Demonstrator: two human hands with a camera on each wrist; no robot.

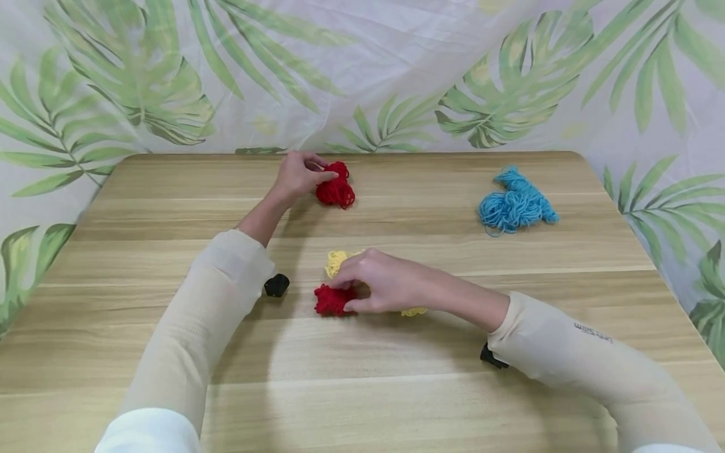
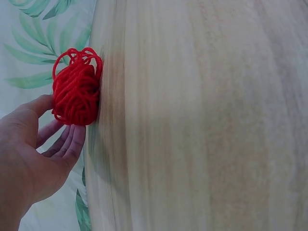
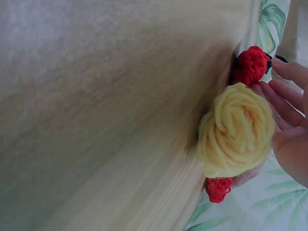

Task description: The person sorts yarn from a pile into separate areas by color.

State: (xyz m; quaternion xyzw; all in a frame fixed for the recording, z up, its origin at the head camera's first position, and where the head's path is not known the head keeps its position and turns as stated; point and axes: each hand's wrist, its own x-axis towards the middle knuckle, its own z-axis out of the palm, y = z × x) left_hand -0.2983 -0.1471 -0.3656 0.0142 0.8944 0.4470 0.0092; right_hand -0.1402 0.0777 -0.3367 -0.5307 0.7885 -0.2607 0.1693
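Near the far edge of the table, my left hand pinches a bundle of red yarn at its left side. In the left wrist view loose loops stick out of that bundle, with the thumb and fingers at its near end. My right hand is at mid-table, its thumb and fingers about a smaller red yarn bundle. Yellow yarn shows behind this hand and partly under it. The right wrist view has a round yellow yarn ball close up, beside the red bundle at the fingertips.
A bundle of blue yarn lies at the back right of the wooden table. Black pieces jut from both sleeves, at the left wrist and right wrist. A leaf-patterned cloth hangs behind the table.
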